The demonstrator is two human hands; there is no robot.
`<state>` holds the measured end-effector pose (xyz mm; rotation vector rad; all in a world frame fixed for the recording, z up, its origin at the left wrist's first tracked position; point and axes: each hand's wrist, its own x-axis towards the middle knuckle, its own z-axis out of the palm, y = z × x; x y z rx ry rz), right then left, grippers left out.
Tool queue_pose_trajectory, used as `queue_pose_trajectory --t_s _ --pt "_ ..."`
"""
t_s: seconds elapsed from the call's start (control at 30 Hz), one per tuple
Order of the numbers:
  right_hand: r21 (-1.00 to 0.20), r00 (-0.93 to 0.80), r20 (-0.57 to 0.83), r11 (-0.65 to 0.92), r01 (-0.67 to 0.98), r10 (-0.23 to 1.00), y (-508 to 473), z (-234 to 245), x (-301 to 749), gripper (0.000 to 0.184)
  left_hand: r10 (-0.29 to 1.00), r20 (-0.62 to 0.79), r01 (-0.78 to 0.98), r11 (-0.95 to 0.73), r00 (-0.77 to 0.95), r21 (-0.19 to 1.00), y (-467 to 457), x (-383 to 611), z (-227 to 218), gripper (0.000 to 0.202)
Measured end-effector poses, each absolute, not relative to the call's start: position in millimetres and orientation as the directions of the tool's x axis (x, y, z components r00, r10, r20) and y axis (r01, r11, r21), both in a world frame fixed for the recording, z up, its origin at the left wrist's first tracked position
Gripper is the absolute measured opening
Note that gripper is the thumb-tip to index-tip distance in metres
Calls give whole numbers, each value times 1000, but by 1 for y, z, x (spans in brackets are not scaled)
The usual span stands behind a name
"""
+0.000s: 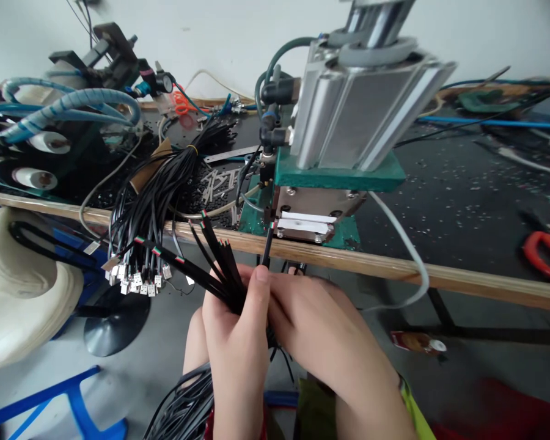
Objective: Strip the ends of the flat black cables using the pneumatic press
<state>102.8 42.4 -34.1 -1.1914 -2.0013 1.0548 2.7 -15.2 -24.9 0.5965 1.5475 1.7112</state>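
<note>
My left hand is closed around a bundle of black cables, whose ends fan out to the upper left. Small red, green and white wires show at their tips. A single black cable stands up between my left thumb and my right hand. The right hand is closed against the left, its fingertips largely hidden, and seems to pinch this cable. Just beyond the single cable's tip is a pneumatic press with a metal cylinder, green plates and a white-striped metal block.
A tied cable bunch with white connectors hangs over the wooden bench edge. More cables lie by my lap. Red-handled scissors rest at right. Hosed machinery and a cream chair are at left.
</note>
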Motion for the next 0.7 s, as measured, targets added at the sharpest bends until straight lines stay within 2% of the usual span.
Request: queue_pose_trajectory --t_s 0.07,0.13,0.23,0.37,0.47,0.6,0.7 --pt "-911 -355 153 271 312 922 34 -21 113 28 779 -154 -249 -2 -608 969 -14 4 -24 33" --pt "-971 -241 181 213 111 953 33 -17 116 23 786 -160 -279 -17 -597 960 -10 7 -23 31" --pt "-981 -158 107 78 -180 982 39 -26 106 26 798 -161 -318 -40 -580 947 -5 16 -23 29" --pt "-890 -112 -48 -94 -446 993 46 -36 86 34 801 -181 -361 -46 -570 931 -3 26 -27 21" --pt "-841 -96 -127 -159 -517 987 47 -32 80 36 813 -179 -400 -72 -554 914 -4 30 -28 14" --pt "-879 -33 -134 -134 -458 990 47 -26 78 43 817 -141 -416 -130 -560 900 -6 32 -26 16" --pt "-878 -2 -162 -145 -456 987 46 -24 75 44 808 -131 -358 -104 -575 928 -6 32 -23 18"
